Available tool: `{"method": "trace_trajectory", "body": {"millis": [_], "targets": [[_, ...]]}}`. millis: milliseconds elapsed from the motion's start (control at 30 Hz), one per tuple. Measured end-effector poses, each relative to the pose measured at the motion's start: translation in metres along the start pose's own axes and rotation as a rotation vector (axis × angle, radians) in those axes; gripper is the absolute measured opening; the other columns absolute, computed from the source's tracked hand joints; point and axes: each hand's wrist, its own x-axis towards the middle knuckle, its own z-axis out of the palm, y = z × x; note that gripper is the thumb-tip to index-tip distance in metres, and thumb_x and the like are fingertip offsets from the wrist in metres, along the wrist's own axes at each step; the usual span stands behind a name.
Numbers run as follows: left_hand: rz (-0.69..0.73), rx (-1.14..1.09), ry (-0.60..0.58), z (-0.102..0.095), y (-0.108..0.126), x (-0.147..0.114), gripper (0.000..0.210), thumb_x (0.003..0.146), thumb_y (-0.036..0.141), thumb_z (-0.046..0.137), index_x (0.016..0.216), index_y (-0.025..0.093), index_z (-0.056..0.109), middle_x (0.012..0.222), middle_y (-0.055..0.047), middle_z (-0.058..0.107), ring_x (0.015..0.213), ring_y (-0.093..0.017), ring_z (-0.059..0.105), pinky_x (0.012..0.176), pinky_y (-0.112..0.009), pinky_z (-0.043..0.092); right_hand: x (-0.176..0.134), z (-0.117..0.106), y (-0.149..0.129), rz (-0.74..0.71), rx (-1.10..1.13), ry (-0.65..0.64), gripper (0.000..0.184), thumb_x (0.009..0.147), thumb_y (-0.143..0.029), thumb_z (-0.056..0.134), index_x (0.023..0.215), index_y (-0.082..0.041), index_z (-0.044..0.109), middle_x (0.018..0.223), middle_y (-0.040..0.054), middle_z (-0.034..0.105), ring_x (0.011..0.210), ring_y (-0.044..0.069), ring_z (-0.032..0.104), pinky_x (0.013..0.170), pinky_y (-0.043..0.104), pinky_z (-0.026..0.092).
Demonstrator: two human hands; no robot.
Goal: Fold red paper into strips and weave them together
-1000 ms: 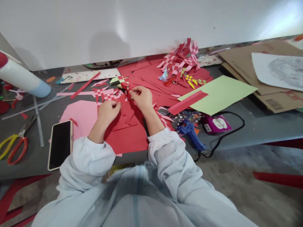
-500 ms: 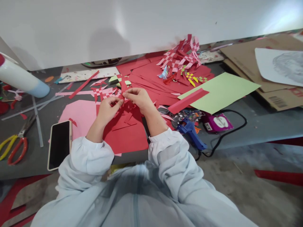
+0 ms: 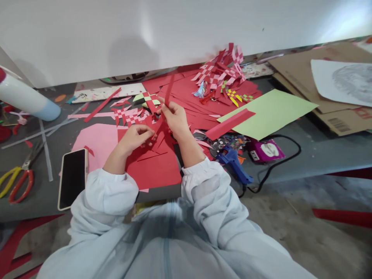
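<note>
My right hand (image 3: 176, 119) pinches a red paper strip (image 3: 169, 88) that sticks up and away from its fingertips. To the left and a little lower, my left hand (image 3: 135, 139) has thumb and fingers curled together; whether the strip's lower end lies in them I cannot make out. Red paper sheets and strips (image 3: 158, 170) lie beneath both hands. Just past the fingers is a red and light green woven paper piece (image 3: 150, 99). Pink and red checkered woven strips (image 3: 130, 116) rest to its left.
A phone (image 3: 73, 178) lies left, with scissors (image 3: 24, 170) beyond it and a white-blue bottle (image 3: 29, 97) behind. Right of my arm are a blue glue gun (image 3: 235, 164), its cord, and a purple box (image 3: 266, 151). A light green sheet (image 3: 276, 112) borders stacked cardboard (image 3: 334, 116).
My hands have moved apart. The right hand now lifts a red strip that points upward, and the left hand has dropped slightly toward me.
</note>
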Motion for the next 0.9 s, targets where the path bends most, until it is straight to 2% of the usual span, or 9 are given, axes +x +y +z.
{"method": "trace_trajectory", "body": {"millis": [100,233,300,433,667,900], "targets": [[-0.055,-0.173,0.04,0.001,0.002,0.0,0.013,0.078,0.029,0.066,0.075,0.017,0.066,0.069,-0.004,0.073,0.061,-0.014,0.07,0.05,-0.019,0.048,-0.002,0.002,0.002,-0.07,-0.083,-0.118,0.042,0.085,-0.014,0.049,0.119,-0.014,0.072,0.089,0.0039,0.074,0.069,0.012,0.06,0.073,0.027,0.052],[-0.054,-0.327,0.103,0.0,0.008,0.0,0.014,0.079,0.028,0.069,0.081,0.015,0.068,0.069,-0.004,0.074,0.061,-0.014,0.071,0.057,-0.022,0.056,-0.005,0.003,0.001,-0.307,-0.31,-0.181,0.056,0.075,-0.004,0.043,0.12,-0.015,0.075,0.105,0.0078,0.075,0.094,0.017,0.066,0.093,0.032,0.051],[-0.045,-0.383,0.142,0.0,0.011,-0.001,0.012,0.079,0.026,0.067,0.081,0.015,0.068,0.069,-0.003,0.073,0.058,-0.013,0.069,0.055,-0.022,0.056,-0.006,0.002,0.0,-0.359,-0.397,-0.19,0.06,0.073,-0.003,0.042,0.12,-0.016,0.075,0.105,0.0078,0.074,0.1,0.018,0.066,0.098,0.032,0.05],[-0.029,-0.409,0.153,-0.002,0.01,-0.001,0.011,0.075,0.026,0.069,0.076,0.016,0.067,0.065,-0.002,0.072,0.057,-0.013,0.069,0.055,-0.023,0.056,-0.006,0.0,0.001,-0.328,-0.457,-0.174,0.064,0.073,-0.002,0.039,0.125,-0.019,0.073,0.109,0.0064,0.075,0.103,0.017,0.066,0.1,0.03,0.049],[0.005,-0.403,0.115,-0.003,0.005,0.0,0.021,0.069,0.03,0.076,0.079,0.014,0.066,0.064,-0.003,0.072,0.058,-0.015,0.071,0.055,-0.022,0.054,-0.003,-0.003,0.009,-0.283,-0.417,-0.13,0.065,0.073,-0.002,0.037,0.124,-0.021,0.074,0.121,0.0025,0.075,0.113,0.017,0.066,0.104,0.032,0.048],[-0.003,-0.4,0.104,-0.003,0.005,-0.001,0.017,0.071,0.026,0.074,0.079,0.014,0.066,0.063,-0.003,0.072,0.056,-0.013,0.07,0.054,-0.019,0.053,-0.004,-0.004,0.005,-0.273,-0.455,-0.104,0.062,0.074,-0.001,0.037,0.122,-0.015,0.074,0.123,0.0071,0.075,0.118,0.02,0.067,0.105,0.034,0.047]]}}
